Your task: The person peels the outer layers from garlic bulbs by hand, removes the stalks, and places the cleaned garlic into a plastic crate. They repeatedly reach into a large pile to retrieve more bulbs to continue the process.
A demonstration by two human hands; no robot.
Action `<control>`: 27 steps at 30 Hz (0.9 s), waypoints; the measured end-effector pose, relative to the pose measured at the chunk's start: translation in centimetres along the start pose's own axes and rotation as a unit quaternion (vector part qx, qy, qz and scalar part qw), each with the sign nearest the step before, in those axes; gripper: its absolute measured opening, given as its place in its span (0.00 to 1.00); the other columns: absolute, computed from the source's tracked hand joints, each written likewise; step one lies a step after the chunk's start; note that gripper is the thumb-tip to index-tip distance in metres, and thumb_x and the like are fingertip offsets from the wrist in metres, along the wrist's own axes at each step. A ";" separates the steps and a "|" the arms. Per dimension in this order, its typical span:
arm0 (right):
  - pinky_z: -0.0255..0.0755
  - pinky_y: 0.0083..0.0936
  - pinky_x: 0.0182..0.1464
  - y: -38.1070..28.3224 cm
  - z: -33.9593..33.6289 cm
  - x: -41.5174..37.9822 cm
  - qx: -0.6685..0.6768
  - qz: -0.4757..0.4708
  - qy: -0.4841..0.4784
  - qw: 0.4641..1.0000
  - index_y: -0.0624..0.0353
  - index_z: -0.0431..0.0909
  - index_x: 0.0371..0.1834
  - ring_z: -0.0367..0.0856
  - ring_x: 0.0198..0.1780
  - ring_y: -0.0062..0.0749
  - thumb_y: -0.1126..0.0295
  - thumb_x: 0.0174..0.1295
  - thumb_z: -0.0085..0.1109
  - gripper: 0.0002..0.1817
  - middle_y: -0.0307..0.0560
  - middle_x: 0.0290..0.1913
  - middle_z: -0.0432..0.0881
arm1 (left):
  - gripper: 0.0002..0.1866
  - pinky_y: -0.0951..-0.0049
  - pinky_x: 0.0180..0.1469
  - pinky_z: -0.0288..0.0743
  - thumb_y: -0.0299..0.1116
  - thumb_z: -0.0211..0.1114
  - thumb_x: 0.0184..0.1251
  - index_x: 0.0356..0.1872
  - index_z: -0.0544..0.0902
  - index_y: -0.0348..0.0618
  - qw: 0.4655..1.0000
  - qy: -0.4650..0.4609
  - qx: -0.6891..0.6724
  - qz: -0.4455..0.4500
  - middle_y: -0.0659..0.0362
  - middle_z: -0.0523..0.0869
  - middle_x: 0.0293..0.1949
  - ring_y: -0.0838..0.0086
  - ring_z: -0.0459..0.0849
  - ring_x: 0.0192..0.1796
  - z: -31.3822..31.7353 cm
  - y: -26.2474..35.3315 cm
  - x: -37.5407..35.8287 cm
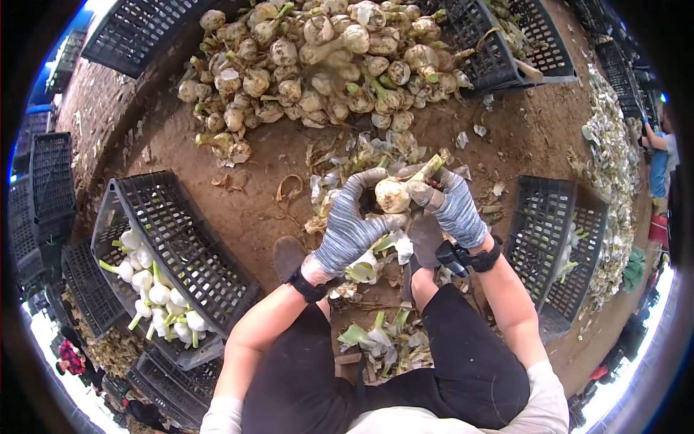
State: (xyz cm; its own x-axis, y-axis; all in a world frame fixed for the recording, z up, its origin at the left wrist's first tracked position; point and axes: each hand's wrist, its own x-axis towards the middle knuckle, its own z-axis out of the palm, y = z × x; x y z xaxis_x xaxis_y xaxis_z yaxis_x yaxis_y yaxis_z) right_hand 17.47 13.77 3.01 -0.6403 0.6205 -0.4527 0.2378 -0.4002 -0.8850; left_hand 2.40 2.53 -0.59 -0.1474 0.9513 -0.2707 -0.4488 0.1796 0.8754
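A dirt-streaked garlic bulb (392, 196) with a short cut stem is held between my two hands, its stem pointing up and to the right. My left hand (348, 228), in a grey knitted glove with dirty fingertips, curls around the bulb's left side, thumb below it. On the other side my right hand (454, 206), gloved alike, closes its fingers and thumb on the bulb near the stem. Whether the right hand also holds something small is hidden. Peeled skins and leaf scraps (365, 269) lie on the ground beneath both hands.
A large heap of unpeeled garlic (311, 72) lies ahead. At left a tilted black crate (191, 246) holds clean white bulbs (155, 286); another crate (543, 239) at right holds some greenish-white pieces. A further crate (481, 43) lies beside the heap. A person (658, 155) is at far right.
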 end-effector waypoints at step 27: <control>0.74 0.18 0.43 3.4 2.8 -0.5 0.153 0.065 0.036 0.985 0.65 0.74 0.51 0.78 0.41 0.20 0.72 0.59 0.58 0.17 0.42 0.42 0.81 | 0.23 0.75 0.35 0.76 0.49 0.55 0.68 0.52 0.71 0.39 0.989 0.146 -0.003 -0.015 0.62 0.80 0.33 0.75 0.79 0.32 0.3 -3.3 0.8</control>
State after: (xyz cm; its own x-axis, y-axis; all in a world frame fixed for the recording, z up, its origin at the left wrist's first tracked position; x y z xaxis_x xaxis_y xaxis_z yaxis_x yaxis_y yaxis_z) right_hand 16.58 10.16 0.51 -0.5622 0.5928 -0.5766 0.0756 -0.6575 -0.7496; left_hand 4.00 2.76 -3.58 -0.3819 0.8321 -0.4023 -0.4622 0.2050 0.8628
